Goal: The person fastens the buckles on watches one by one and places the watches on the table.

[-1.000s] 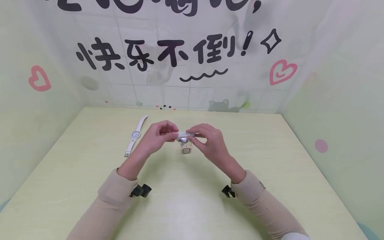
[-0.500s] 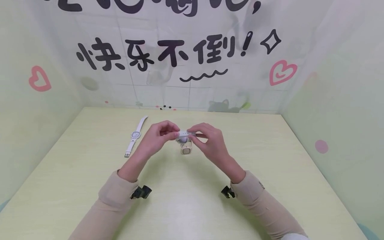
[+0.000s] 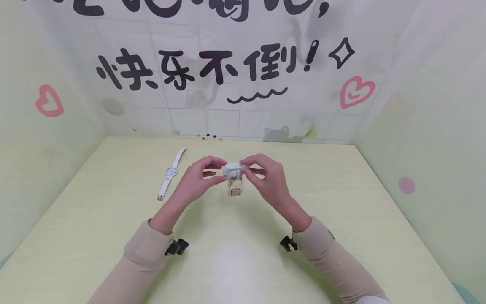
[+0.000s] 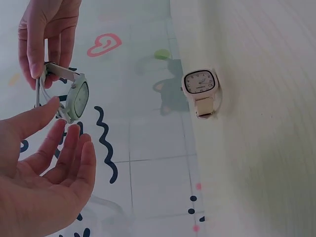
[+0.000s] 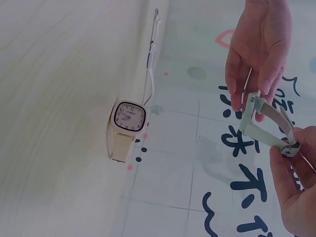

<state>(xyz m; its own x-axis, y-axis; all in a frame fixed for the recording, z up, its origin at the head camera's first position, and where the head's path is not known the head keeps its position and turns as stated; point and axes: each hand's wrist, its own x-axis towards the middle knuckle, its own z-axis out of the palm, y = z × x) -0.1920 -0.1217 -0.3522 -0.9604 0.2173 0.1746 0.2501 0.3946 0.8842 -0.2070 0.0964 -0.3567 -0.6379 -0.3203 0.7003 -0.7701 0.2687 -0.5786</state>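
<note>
A pale green wristwatch (image 3: 232, 171) is held up above the table, its strap bent round into a loop. My right hand (image 3: 270, 177) pinches the strap at its buckle (image 5: 290, 149) between thumb and fingers. On the other side, my left hand (image 3: 193, 181) lightly holds the case end, thumb on one side and fingertips on the other. The dial (image 4: 81, 99) shows from the side in the left wrist view. Just in front of the held watch, a cream wristwatch (image 3: 235, 191) stands on the table with its strap looped behind it.
A white wristwatch (image 3: 171, 171) lies stretched out flat on the table at the left, beyond my left forearm. The pale wooden table (image 3: 235, 261) ends at a printed back wall (image 3: 212, 118), with side walls at left and right.
My left fingers have spread from a close pinch on the strap to a wider hold round the case end. The held watch has turned, showing more of its case; my right hand keeps its pinch.
</note>
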